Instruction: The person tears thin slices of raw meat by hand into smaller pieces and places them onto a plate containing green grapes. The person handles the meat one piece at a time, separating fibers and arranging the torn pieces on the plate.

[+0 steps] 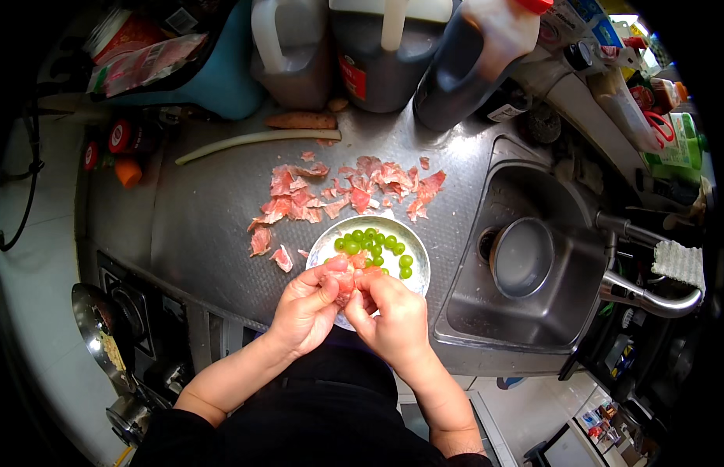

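Note:
Held over a white plate [420, 274] is a piece of pink citrus flesh [342, 282], perhaps pomelo or grapefruit. My left hand [306, 309] grips it between thumb and fingers. From the other side, the thumb and fingertips of my right hand [394, 315] pinch at its edge; whether they hold flesh or membrane is too small to tell. Several green grapes [377, 250] lie in the plate, with pieces of pink flesh [357, 258] among them, partly hidden by my fingers. Beyond the plate, torn pink citrus membranes [292, 195] are scattered on the steel counter [210, 204].
At right is a steel sink [525, 327] holding a metal bowl [524, 257], with a faucet [648, 298] beside it. Large plastic jugs [391, 64] of dark liquid line the back, near a long pale green stalk [257, 142] and a sweet potato [300, 121]. A wok [102, 333] sits lower left.

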Tool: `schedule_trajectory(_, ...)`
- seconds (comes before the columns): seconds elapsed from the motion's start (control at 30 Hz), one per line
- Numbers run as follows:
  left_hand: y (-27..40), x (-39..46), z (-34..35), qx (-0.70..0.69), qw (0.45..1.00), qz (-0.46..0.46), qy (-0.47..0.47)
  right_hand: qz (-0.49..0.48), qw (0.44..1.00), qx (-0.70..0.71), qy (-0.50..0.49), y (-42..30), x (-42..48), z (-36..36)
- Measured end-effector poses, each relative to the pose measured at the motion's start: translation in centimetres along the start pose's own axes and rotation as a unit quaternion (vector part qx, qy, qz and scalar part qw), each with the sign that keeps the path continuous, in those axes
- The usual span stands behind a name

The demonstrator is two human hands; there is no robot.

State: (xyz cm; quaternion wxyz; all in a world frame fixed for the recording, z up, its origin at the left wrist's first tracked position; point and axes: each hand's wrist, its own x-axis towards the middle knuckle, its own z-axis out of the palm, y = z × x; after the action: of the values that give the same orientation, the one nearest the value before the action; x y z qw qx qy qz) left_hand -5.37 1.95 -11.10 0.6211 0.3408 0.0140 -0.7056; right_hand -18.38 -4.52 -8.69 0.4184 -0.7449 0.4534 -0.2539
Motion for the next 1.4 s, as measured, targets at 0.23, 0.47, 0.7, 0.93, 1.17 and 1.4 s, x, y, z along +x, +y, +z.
schedule_trajectory(0.23, 0.2, 0.2, 0.1, -0.045, 0.998, -0.023, -0.022, 0.008, 0.999, 0.026, 0.041, -0.2, 0.3, -0.1)
schedule_trajectory(0.47, -0.3, 1.0, -1.0, -0.145, 0.986, -0.069, -0.041, 0.036, 0.991, 0.110, 0.059, 0.4, 0.8, -0.3)
schedule_trajectory(0.7, -0.7, 1.5, -0.9, -0.229, 0.970, -0.061, -0.060, 0.274, 0.848, 0.454, 0.016, 1.8, 0.2, 0.1)
schedule_trajectory(0.93, 0.7, 1.3, -0.8, -0.277, 0.954, -0.096, -0.060, 0.225, 0.936, 0.260, 0.083, 4.1, 3.9, -1.0)
schedule_trajectory(1.17, 1.0, 1.3, -0.3, -0.177, 0.978, -0.085, -0.066, 0.060, 0.990, -0.083, 0.093, 7.5, 7.9, -0.1)
schedule_trajectory(1.4, 0.8, 1.0, -0.9, -0.134, 0.990, -0.030, -0.026, 0.015, 1.000, 0.007, -0.013, 0.9, 4.4, -2.4)
